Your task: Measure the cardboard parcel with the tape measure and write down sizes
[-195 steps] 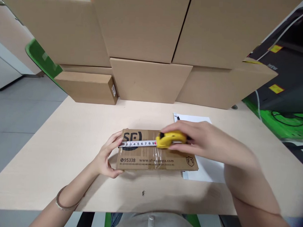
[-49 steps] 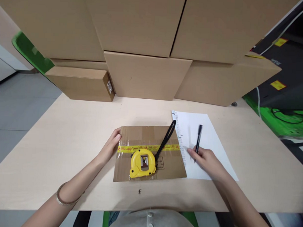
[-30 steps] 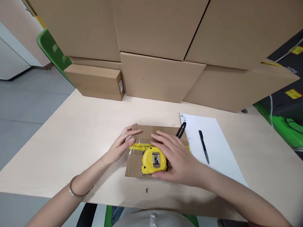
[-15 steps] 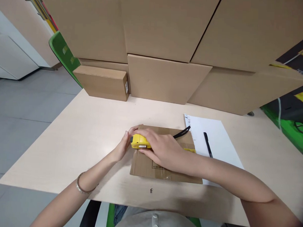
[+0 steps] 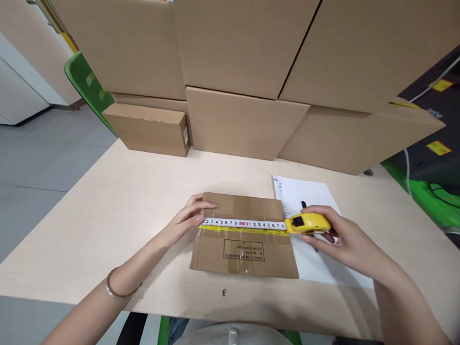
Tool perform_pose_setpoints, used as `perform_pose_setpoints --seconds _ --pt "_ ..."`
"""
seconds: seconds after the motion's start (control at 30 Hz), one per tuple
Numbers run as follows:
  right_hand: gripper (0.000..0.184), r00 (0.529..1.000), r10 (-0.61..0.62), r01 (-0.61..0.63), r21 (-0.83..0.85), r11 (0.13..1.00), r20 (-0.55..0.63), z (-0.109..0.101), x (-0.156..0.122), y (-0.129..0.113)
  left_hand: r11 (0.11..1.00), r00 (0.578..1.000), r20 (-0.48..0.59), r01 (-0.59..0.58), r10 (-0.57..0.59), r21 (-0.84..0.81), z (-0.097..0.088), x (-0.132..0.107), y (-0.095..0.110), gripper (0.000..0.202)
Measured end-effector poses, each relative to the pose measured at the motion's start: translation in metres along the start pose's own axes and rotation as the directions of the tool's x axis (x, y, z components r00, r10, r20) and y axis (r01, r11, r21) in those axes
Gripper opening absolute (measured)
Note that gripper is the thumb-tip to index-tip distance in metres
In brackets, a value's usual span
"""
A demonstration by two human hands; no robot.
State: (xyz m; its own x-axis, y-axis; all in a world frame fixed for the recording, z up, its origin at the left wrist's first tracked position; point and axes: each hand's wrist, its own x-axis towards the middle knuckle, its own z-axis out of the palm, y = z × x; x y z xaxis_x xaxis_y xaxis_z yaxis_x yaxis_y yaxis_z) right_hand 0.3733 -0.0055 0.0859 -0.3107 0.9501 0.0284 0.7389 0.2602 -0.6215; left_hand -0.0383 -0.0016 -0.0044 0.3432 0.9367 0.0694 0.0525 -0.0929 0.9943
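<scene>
A flat brown cardboard parcel (image 5: 246,253) lies on the pale wooden table (image 5: 119,209) in front of me. My left hand (image 5: 186,222) pinches the end of the white measuring tape (image 5: 245,224) against the parcel's left edge. My right hand (image 5: 344,241) is closed round the yellow tape measure (image 5: 307,223), held just past the parcel's right edge. The tape is stretched across the parcel's top, along a strip of yellow sealing tape.
A white sheet of paper (image 5: 316,193) with a black pen (image 5: 303,205) lies right of the parcel, partly under my right hand. Stacked cardboard boxes (image 5: 247,123) wall the table's far edge, with a small box (image 5: 148,129) at the left. A green chair (image 5: 85,87) stands behind.
My right hand took the tape measure off the parcel, brought it to the left edge and pulled it right, drawing the tape across. My left hand now holds the tape's end. The pen lies on the paper.
</scene>
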Motion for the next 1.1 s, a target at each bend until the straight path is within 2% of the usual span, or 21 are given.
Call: perform_pose_setpoints --seconds 0.1,0.23,0.37,0.47,0.57,0.63,0.7,0.8,0.87,0.97,1.03,1.1 --pt "0.048 0.997 0.045 -0.046 0.01 0.999 0.056 -0.002 -0.01 0.016 1.0 1.0 -0.013 -0.004 0.004 0.013 -0.001 -0.001 -0.004 0.035" --pt "0.047 0.998 0.052 -0.05 -0.063 0.997 0.022 0.003 -0.014 0.014 0.999 1.0 -0.002 0.004 -0.004 0.044 -0.002 -0.002 -0.007 0.035" --pt "0.032 0.997 -0.04 0.044 -0.073 0.996 0.059 -0.006 -0.008 -0.002 0.999 1.0 0.019 0.003 -0.004 0.055 -0.004 -0.001 -0.005 0.036" --pt "0.034 0.982 -0.154 0.168 -0.144 0.975 0.108 -0.002 0.013 -0.033 0.997 1.0 0.028 -0.005 0.003 0.072 -0.005 -0.001 -0.004 0.036" --pt "0.043 0.925 -0.292 0.347 -0.233 0.908 0.242 0.024 0.045 -0.08 0.995 1.0 0.013 -0.018 0.017 0.096 -0.004 -0.001 -0.008 0.042" --pt "0.048 0.836 -0.419 0.51 -0.219 0.832 0.355 0.048 0.064 -0.112 0.998 0.999 -0.018 -0.037 0.038 0.043 -0.002 -0.001 -0.015 0.052" --pt "0.049 0.769 -0.526 0.608 -0.162 0.777 0.363 0.067 0.078 -0.136 0.996 0.998 -0.048 -0.05 0.046 -0.074 0.002 0.0 -0.023 0.066" --pt "0.047 0.728 -0.598 0.655 -0.083 0.751 0.336 0.074 0.088 -0.15 0.986 0.998 -0.059 -0.044 0.035 -0.163 0.004 0.002 -0.026 0.076" --pt "0.044 0.731 -0.604 0.645 -0.036 0.763 0.317 0.064 0.088 -0.142 0.996 0.998 -0.04 -0.049 0.046 -0.08 0.003 0.001 -0.018 0.078" --pt "0.037 0.75 -0.601 0.608 0.071 0.791 0.277 0.034 0.077 -0.118 0.966 0.993 -0.031 -0.106 0.117 0.236 0.004 -0.005 0.014 0.073" --pt "0.036 0.74 -0.609 0.59 0.159 0.792 0.285 0.013 0.064 -0.101 0.854 0.976 -0.069 -0.144 0.205 0.499 0.012 -0.014 0.044 0.05" --pt "0.037 0.704 -0.626 0.584 0.229 0.779 0.335 -0.001 0.05 -0.089 0.711 0.953 -0.005 -0.223 0.304 0.667 0.028 -0.025 0.074 0.047"
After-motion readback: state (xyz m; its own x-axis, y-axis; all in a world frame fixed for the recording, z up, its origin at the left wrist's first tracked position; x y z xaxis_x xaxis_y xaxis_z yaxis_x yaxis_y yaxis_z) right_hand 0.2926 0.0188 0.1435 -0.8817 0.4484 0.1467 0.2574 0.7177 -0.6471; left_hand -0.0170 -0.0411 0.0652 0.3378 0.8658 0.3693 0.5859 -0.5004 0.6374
